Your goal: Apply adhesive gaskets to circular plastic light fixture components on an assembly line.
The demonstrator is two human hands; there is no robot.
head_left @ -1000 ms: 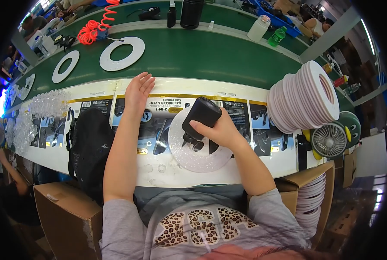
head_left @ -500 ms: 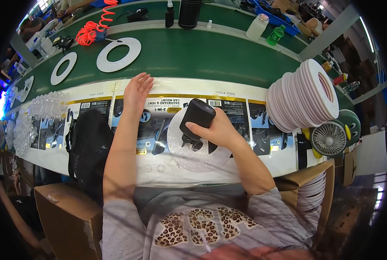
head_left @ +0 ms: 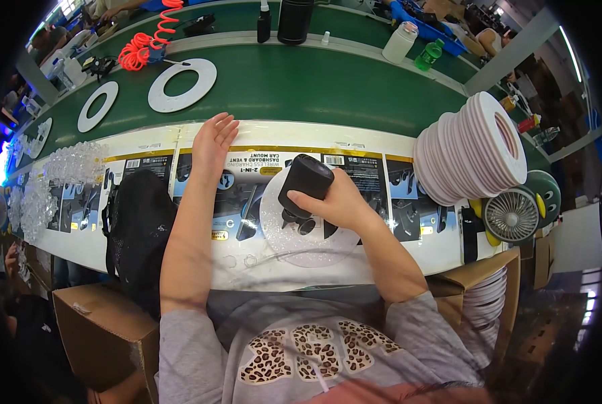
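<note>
One right hand [head_left: 344, 202] is gripping one black handheld device [head_left: 306, 185], thumb along its side, over the far part of one speckled ring [head_left: 328, 252]; I cannot tell whether the two are touching. One left hand [head_left: 213, 138] is lying open beyond the ring's left side, fingers slightly curled, holding nothing visible. Two plain white rings [head_left: 208, 84] are lying farther beyond it to the left, while one stack of rings [head_left: 469, 151], too tight to count, is leaning to its right, with one small fan [head_left: 510, 217] standing just past the stack. Printed panels [head_left: 365, 195] are spreading beneath and around the speckled ring, their heading appearing upside down and two barcodes showing. The white bench top [head_left: 341, 273] is supporting it, a green surface [head_left: 314, 94] is stretching behind, and two cardboard boxes [head_left: 105, 330] are flanking it nearer the person.
</note>
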